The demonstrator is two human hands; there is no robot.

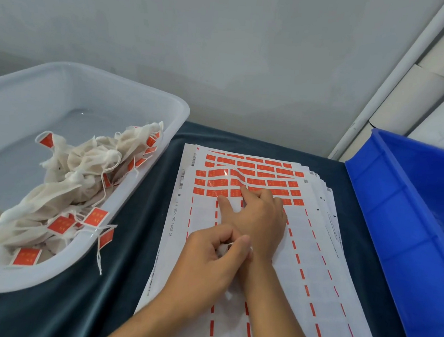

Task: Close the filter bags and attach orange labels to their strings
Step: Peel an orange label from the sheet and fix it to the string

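Right hand (258, 219) on label sheet (240, 185), sheet's long axis running away from the person

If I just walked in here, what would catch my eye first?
Probably the sheets of orange labels stacked mid-table, where the right hand is picking at the remaining rows. At left, a clear tub holds a heap of white filter bags already tagged orange. A bright blue bin fills the right edge.

Single head-worn wide-angle view, looking forward and steeply down, close over a dark teal cloth-covered table (134, 254). Faces a pale grey wall (225, 49) at twelve o'clock; straight edges bowed near frame borders.
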